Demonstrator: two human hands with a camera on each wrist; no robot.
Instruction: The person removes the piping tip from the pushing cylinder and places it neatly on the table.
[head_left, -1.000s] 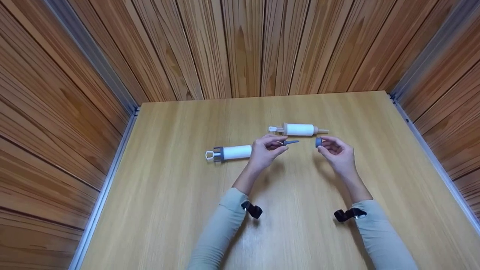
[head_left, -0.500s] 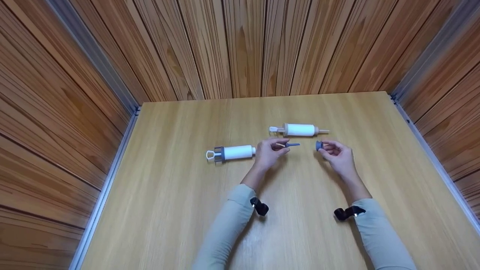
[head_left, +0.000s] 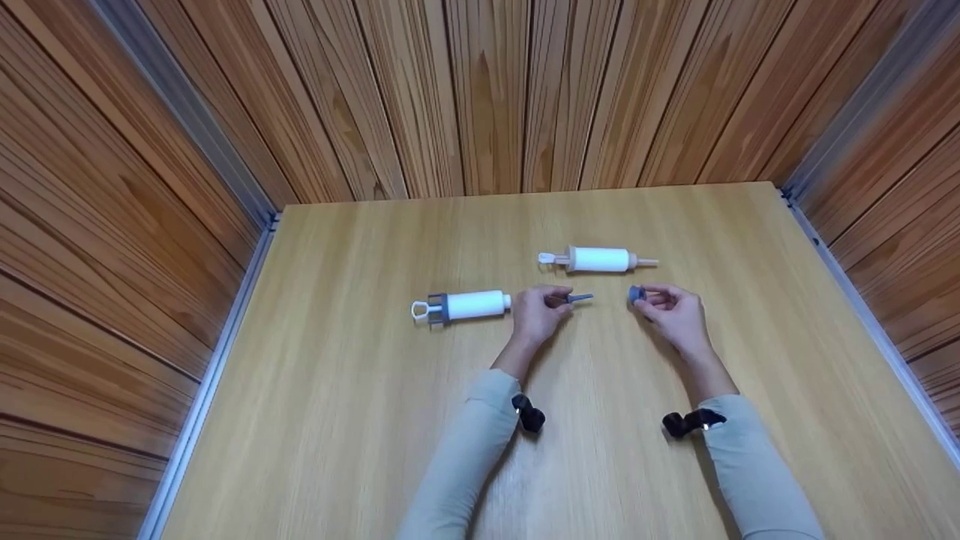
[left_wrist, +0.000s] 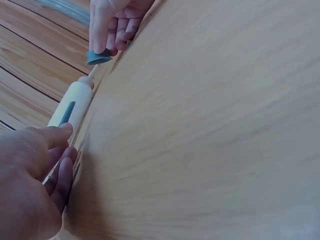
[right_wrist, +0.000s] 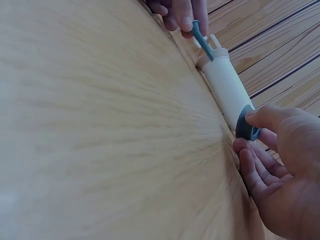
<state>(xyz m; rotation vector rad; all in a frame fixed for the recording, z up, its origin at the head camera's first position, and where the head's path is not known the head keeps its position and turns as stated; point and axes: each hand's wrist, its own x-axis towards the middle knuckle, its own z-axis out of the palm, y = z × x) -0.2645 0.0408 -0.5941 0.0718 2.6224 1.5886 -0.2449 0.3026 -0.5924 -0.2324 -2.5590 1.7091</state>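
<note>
Between thumb and fingertips, my left hand pinches a slim blue-grey nozzle whose narrow end points right. Facing it across a short gap, my right hand pinches a short blue-grey ring-like cap. The cap's flared rim shows in the right wrist view, where the right thumb presses on the cap. To the left of my left hand lies a white syringe-like tube with a dark grey collar and a white loop handle. Its right end is a bare white neck.
Behind the hands lies a second white tube with beige collars, a white handle and a thin beige nozzle pointing right. The wooden tabletop is bounded by plank walls at the back and sides. Each sleeve carries a small black camera.
My left hand has moved right and nearer to me with the nozzle, uncovering the neck of the grey-collared tube. My right hand has come slightly nearer, and the cap has tilted a little.
</note>
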